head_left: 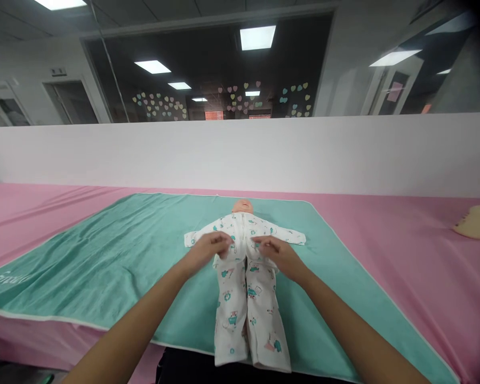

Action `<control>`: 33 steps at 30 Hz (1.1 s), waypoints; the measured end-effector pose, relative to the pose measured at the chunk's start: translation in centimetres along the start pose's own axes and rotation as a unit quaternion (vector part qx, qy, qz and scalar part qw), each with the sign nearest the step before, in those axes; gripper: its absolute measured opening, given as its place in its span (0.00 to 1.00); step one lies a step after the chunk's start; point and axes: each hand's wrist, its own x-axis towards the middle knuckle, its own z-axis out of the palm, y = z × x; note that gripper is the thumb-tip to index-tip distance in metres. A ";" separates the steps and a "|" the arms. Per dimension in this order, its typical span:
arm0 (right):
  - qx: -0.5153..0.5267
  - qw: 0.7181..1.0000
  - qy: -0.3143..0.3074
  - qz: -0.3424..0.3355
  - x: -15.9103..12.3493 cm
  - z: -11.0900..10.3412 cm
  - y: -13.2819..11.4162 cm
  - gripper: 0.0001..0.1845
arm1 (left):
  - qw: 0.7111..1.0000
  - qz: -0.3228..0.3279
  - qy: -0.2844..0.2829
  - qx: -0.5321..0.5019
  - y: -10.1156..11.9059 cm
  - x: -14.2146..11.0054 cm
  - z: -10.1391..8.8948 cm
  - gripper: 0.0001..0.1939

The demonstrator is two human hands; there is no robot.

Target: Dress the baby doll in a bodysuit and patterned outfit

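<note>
A baby doll lies on its back with its head toward the far side. It wears a white long-sleeved baby top printed with small teal and red pictures, its sleeves spread to both sides. Matching trousers reach toward me, with the leg ends at the near edge. My left hand is over the left front of the top, fingers loosely bent and slightly blurred. Across from it, my right hand is over the other front, its index finger stretched inward. No cloth shows plainly gripped in either hand.
Beneath the doll is a teal towel with a white edge, wrinkled at left. Pink cloth covers the table around it. A pale yellow object stands at the far right. A low white wall rises behind the table.
</note>
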 end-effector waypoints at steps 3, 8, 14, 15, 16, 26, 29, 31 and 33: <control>-0.023 0.991 0.132 0.020 2.2 -0.1 1.5 0.13 | 0.992 -0.008 0.126 0.020 -1.3 2.7 -0.6 0.13; -0.220 0.958 0.173 -0.067 3.9 2.8 2.9 0.09 | 0.941 0.041 0.150 0.300 -3.4 2.8 4.0 0.10; -0.238 0.964 0.032 -0.114 -1.5 4.5 2.7 0.10 | 0.976 0.002 0.098 0.194 -4.4 -3.6 6.7 0.12; -0.208 0.973 0.021 -0.099 -1.9 4.1 2.5 0.10 | 0.982 -0.019 0.108 0.153 -4.2 -3.9 6.1 0.14; -0.175 0.981 0.026 -0.078 -1.9 3.6 2.4 0.11 | 0.983 -0.035 0.131 0.122 -4.0 -3.7 5.4 0.15; -0.245 0.949 0.198 0.032 11.3 2.5 4.0 0.09 | 0.959 -0.025 0.249 0.135 -5.1 12.4 0.3 0.14; -0.345 0.924 0.132 0.097 14.5 2.5 4.9 0.12 | 0.965 -0.016 0.204 0.164 -6.4 15.4 0.5 0.13; -0.372 0.915 0.106 0.113 15.9 2.3 5.5 0.13 | 0.969 -0.015 0.176 0.171 -7.0 16.3 0.4 0.13; -0.380 0.913 0.100 0.111 16.7 2.1 6.0 0.12 | 0.971 -0.003 0.143 0.193 -7.2 16.7 0.1 0.14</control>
